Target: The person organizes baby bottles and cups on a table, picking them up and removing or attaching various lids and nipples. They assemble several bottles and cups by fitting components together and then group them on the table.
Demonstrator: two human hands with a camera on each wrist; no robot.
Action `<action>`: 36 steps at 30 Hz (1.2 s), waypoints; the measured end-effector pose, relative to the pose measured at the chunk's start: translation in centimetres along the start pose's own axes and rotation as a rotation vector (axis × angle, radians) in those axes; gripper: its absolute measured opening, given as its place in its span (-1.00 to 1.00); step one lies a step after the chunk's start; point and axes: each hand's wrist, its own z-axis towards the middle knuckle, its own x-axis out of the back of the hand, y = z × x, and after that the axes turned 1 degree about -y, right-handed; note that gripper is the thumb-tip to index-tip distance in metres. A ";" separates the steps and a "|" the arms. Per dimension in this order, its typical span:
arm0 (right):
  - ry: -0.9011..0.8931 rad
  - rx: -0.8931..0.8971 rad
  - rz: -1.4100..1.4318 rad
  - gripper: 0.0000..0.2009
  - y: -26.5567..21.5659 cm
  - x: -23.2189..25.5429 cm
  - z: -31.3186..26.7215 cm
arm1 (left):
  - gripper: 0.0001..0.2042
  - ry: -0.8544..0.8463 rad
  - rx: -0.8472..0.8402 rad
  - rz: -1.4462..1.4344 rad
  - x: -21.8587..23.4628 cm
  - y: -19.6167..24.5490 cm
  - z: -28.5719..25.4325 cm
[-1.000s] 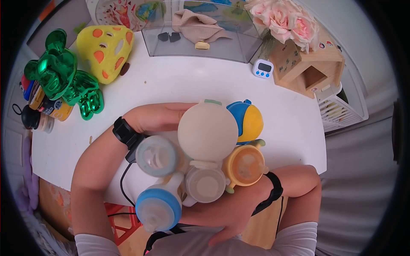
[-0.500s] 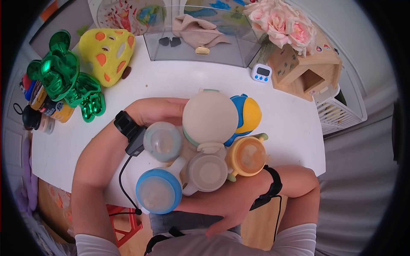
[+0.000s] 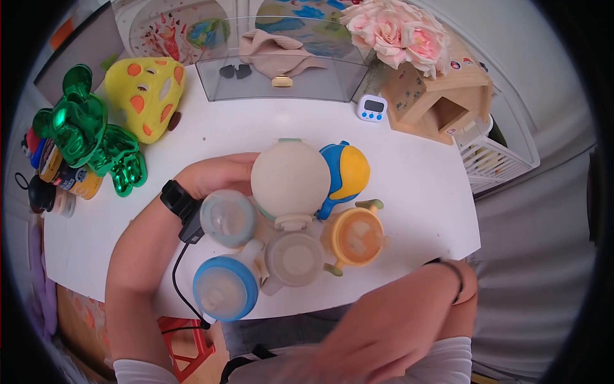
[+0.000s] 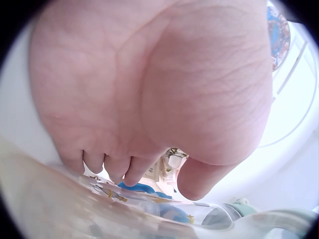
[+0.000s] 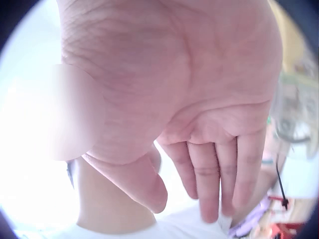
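On the tabletop (image 3: 416,160) there is a close group of bottles and cups: the big cream-lidded bottle (image 3: 290,179), the blue-ringed bottle (image 3: 225,288), the pale-rimmed bottle (image 3: 228,218), the clear cup (image 3: 295,258), the orange cup (image 3: 357,237) and the blue-and-yellow cup (image 3: 345,171). The left hand (image 3: 220,176) is at the far left side of this group — its fingers are side by side, the thumb apart (whether they touch a bottle, I cannot tell). The right hand (image 3: 384,326) is near the front edge, blurred — its fingers extend close together, holding nothing, with the thumb apart.
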 end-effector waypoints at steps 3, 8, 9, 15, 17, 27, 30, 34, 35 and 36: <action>0.307 0.063 -0.008 -0.80 -2.7 2.6 -5.5 | -0.34 -0.011 -0.023 -0.033 0.1 -0.3 -0.1; 0.613 -0.419 -0.236 -0.86 -1.9 0.8 -10.0 | -0.38 0.032 -0.015 -0.068 -0.3 -0.3 -0.2; 0.659 -0.558 -0.327 -0.86 -1.0 0.1 -9.7 | -0.38 0.035 -0.022 -0.095 -0.4 -0.3 -0.3; 0.775 -0.532 -0.357 -0.83 1.7 -0.9 -7.7 | -0.40 0.070 -0.070 -0.152 -0.4 -1.0 -0.6; 0.769 -0.531 -0.353 -0.83 2.0 -0.8 -7.5 | -0.40 0.078 -0.059 -0.129 -0.4 -0.8 -0.9; 0.678 -0.534 -0.295 -0.88 0.8 2.6 -9.8 | -0.40 0.046 -0.063 -0.126 -0.1 -0.8 -0.8; 0.840 -0.507 -0.249 -0.94 1.6 6.2 -11.4 | -0.36 0.030 -0.067 -0.161 0.0 -0.6 -0.4; 1.233 -0.166 0.150 -0.80 6.1 10.2 -8.8 | -0.28 -0.030 -0.106 -0.194 0.9 -0.8 0.3; 1.231 -0.159 0.145 -0.80 8.1 10.5 -8.6 | -0.24 -0.090 -0.138 -0.195 1.0 -0.9 0.4; 1.245 -0.046 0.262 -0.82 10.7 10.8 -8.8 | -0.21 -0.148 -0.171 -0.196 0.9 -0.9 0.3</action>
